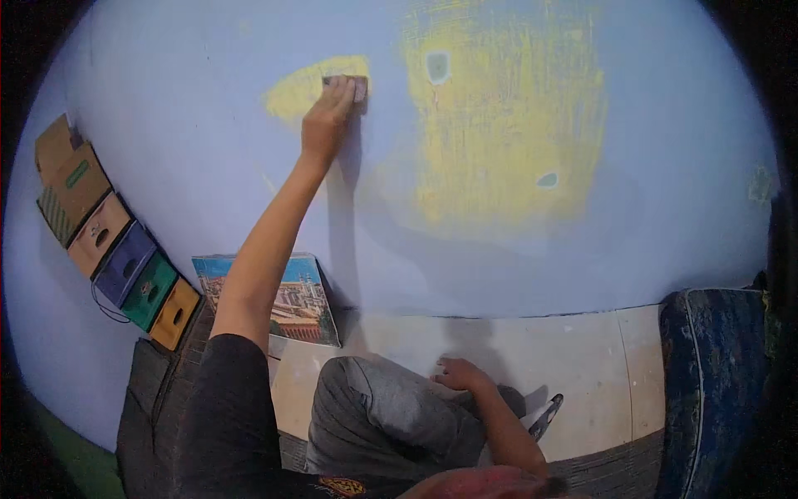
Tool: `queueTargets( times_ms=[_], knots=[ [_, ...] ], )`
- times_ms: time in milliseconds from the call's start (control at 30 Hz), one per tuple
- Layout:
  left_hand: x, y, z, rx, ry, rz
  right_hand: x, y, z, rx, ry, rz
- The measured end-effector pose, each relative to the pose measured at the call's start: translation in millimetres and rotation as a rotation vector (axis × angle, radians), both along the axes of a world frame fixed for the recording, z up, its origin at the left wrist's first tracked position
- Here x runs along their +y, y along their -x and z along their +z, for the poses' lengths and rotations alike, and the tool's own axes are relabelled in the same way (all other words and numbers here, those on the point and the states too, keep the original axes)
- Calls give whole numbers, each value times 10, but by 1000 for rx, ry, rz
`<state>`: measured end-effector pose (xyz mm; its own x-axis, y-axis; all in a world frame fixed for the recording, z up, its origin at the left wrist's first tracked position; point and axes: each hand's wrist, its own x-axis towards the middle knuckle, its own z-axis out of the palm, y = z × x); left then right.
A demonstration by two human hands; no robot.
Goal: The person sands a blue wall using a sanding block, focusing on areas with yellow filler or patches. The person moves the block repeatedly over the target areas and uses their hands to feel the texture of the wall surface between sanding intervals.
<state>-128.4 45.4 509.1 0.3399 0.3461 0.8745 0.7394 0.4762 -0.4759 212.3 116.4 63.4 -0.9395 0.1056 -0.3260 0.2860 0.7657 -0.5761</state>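
Note:
My left arm reaches up to the pale blue wall (249, 166). My left hand (328, 116) is closed on a small brownish-grey piece of sandpaper (361, 88), pressed flat against the right end of a small yellow patch (291, 93). To the right is a larger, streaky yellow patch (507, 125) with two grey-green spots, the upper spot (438, 67) and the lower spot (547, 180). My right hand (453, 374) hangs low beside my bent knee, its fingers loosely apart with nothing in them.
A picture panel of buildings (303, 303) leans at the wall's foot, behind my left arm. Stacked coloured boxes (125, 258) stand at the left. At the right is a dark blue cushioned piece (723, 374). A narrow dark object (546, 417) is beside my right forearm, above pale floor tiles (573, 358).

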Motion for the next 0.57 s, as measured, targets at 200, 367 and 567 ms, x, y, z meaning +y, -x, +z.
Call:
queueTargets(
  times_ms=[200, 367, 567],
  knots=[
    [-216, 73, 144, 168, 305, -63, -15, 39, 40, -32, 15, 4],
    [-215, 311, 224, -182, -167, -21, -40, 48, 110, -14, 14, 5],
    [66, 24, -44, 17, 107, -16, -22, 85, -22, -164, 86, -1]
  ],
)
